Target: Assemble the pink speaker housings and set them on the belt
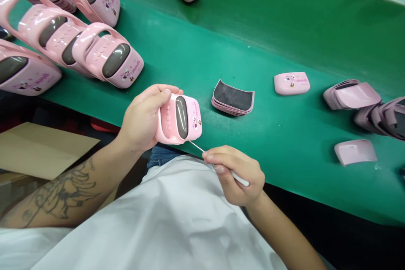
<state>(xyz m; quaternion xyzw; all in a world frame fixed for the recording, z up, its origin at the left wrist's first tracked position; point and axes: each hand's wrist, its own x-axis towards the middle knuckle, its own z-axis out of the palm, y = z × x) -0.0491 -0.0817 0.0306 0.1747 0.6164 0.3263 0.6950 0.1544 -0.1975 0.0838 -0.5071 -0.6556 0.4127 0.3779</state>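
Steadying a pink plastic case [190, 118] at center frame, the left hand [142, 116] wrapped it snugly while the right hand [236, 175] pinched a white-handled metal pick [198, 147] at its lower edge.

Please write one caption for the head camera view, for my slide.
Left hand holds a pink plastic case; right hand holds a metal pick at its edge.
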